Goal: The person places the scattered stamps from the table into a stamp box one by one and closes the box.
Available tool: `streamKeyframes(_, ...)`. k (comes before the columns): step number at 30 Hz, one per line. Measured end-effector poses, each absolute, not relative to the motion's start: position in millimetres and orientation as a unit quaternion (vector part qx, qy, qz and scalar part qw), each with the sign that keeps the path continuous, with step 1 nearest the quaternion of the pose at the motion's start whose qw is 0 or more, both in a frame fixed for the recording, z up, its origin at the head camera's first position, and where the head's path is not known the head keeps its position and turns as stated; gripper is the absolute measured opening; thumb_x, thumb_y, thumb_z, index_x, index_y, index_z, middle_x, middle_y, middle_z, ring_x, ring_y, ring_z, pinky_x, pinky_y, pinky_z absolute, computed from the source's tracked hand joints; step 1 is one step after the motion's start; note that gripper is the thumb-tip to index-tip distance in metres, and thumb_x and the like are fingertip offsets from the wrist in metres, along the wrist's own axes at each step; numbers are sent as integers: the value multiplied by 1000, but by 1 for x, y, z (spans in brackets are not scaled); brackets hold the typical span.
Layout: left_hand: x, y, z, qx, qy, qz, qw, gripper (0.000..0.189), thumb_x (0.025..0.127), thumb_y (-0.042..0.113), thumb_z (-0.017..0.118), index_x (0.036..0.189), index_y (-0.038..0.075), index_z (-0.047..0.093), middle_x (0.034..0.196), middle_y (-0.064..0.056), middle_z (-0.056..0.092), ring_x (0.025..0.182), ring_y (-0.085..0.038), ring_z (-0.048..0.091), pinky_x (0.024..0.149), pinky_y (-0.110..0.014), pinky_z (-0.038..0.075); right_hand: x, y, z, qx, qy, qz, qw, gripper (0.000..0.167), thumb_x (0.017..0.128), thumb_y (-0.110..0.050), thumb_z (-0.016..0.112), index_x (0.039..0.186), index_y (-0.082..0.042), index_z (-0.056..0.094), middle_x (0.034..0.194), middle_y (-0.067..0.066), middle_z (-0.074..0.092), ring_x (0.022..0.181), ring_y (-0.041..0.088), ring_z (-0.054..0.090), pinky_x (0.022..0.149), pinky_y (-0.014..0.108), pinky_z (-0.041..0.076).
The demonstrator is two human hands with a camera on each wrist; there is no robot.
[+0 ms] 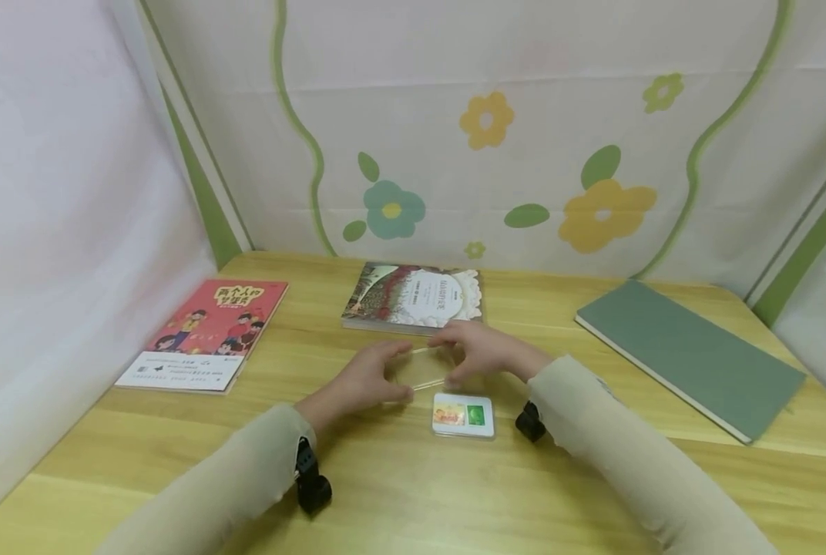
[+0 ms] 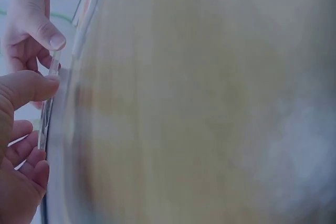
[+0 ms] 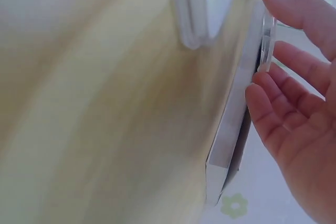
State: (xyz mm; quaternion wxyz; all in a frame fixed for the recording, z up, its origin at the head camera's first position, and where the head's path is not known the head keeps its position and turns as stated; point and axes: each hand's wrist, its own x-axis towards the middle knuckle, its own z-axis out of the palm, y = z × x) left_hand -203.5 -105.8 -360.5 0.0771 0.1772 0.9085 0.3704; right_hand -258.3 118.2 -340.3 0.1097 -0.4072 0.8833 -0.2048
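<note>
Both hands hold a clear, flat plastic plate (image 1: 428, 368) by opposite sides, just in front of the picture-covered book. My left hand (image 1: 367, 378) pinches its left side; in the left wrist view the thumb lies on one face, with curled fingers at the other. My right hand (image 1: 481, 351) grips the right side between thumb and fingers. In the right wrist view, the plate (image 3: 268, 40) appears edge-on. Nearer to me on the table lies a small white-bordered flat case (image 1: 463, 416) with a yellow picture and a green one.
The picture-covered book (image 1: 413, 297) lies behind the hands. A red book (image 1: 208, 331) is at the left, and a green hardcover (image 1: 690, 354) lies slanted at the right. White fabric with flowers (image 1: 524, 139) rises behind the wooden table (image 1: 399, 501). Black straps circle both wrists.
</note>
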Motion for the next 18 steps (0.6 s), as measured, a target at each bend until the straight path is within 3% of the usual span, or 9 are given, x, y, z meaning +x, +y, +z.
streamKeyframes(6, -194, -99, -357, 214, 895, 387, 61, 72, 71, 16, 78, 136, 9, 46, 137, -10, 46, 121, -30, 46, 101, -47, 38, -239, 134, -337, -391, 879, -252, 104, 60, 70, -28, 79, 123, -7, 58, 112, 6, 58, 99, 20, 51, 83, 34, 47)
streamKeyframes(18, -175, -91, -357, 252, 868, 416, 98, 69, 76, 14, 73, 138, 6, 43, 140, -7, 45, 117, -27, 50, 98, -41, 42, -196, 155, -345, -330, 871, -356, 75, 57, 70, -27, 80, 117, -2, 60, 107, 9, 58, 97, 24, 52, 80, 32, 51)
